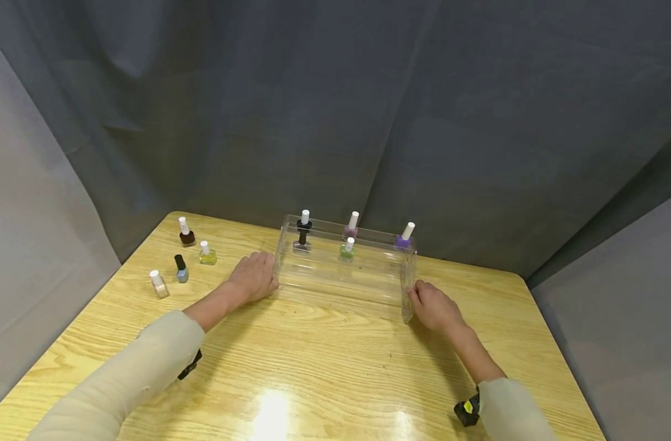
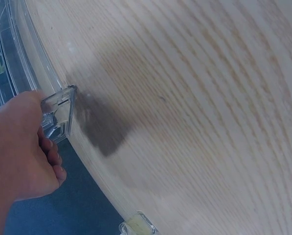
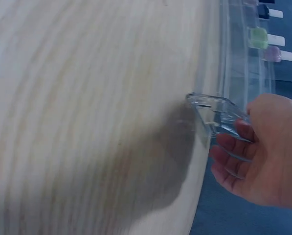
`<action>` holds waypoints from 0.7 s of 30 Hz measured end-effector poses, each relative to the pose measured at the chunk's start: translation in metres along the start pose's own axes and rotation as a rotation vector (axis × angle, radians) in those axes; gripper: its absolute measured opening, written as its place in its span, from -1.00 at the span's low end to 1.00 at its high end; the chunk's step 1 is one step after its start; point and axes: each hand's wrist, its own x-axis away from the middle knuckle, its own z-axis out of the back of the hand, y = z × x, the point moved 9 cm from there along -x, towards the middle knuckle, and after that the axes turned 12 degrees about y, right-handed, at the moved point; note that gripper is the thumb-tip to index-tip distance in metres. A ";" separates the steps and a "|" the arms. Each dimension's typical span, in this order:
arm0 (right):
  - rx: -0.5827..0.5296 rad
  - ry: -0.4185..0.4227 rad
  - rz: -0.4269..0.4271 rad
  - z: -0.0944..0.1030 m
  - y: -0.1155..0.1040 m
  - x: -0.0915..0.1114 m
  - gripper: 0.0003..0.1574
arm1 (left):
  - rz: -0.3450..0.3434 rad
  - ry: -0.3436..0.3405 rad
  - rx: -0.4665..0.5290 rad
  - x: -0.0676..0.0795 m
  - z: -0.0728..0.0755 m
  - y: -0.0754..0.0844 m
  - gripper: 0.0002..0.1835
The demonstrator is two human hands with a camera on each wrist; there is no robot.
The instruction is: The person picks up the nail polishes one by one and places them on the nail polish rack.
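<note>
A clear plastic tiered rack (image 1: pixel 335 285) stands at the back of the wooden table. My left hand (image 1: pixel 254 277) grips its left end, and my right hand (image 1: pixel 437 306) holds the right end, thumb and fingers on the side panel. On the upper tiers are nail polish bottles: a dark one (image 1: pixel 304 226), a greyish one (image 1: pixel 301 246) with a black cap, a pink one (image 1: pixel 351 231), a green one (image 1: pixel 346 251) and a purple one (image 1: pixel 403 242). In the right wrist view the fingers (image 3: pixel 234 154) curl beneath the see-through side panel (image 3: pixel 209 110).
Left of the rack stand more nail polish bottles: dark red (image 1: pixel 187 237), yellow (image 1: pixel 207 257), light blue (image 1: pixel 182 274) and beige (image 1: pixel 160 288). A dark curtain (image 1: pixel 313 110) hangs behind the table (image 1: pixel 335 367); lighter cloth flanks both sides.
</note>
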 end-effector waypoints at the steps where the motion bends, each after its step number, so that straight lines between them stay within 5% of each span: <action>1: -0.007 -0.012 0.001 -0.003 0.000 0.001 -0.64 | -0.002 0.000 0.000 0.000 0.000 0.000 -0.77; 8: -0.058 -0.054 0.039 -0.012 -0.002 0.007 -0.66 | 0.000 0.003 0.005 0.001 0.000 0.000 -0.75; 21: 0.169 -0.030 0.093 -0.014 -0.004 0.012 -0.66 | -0.007 -0.002 -0.006 0.001 0.000 0.000 -0.74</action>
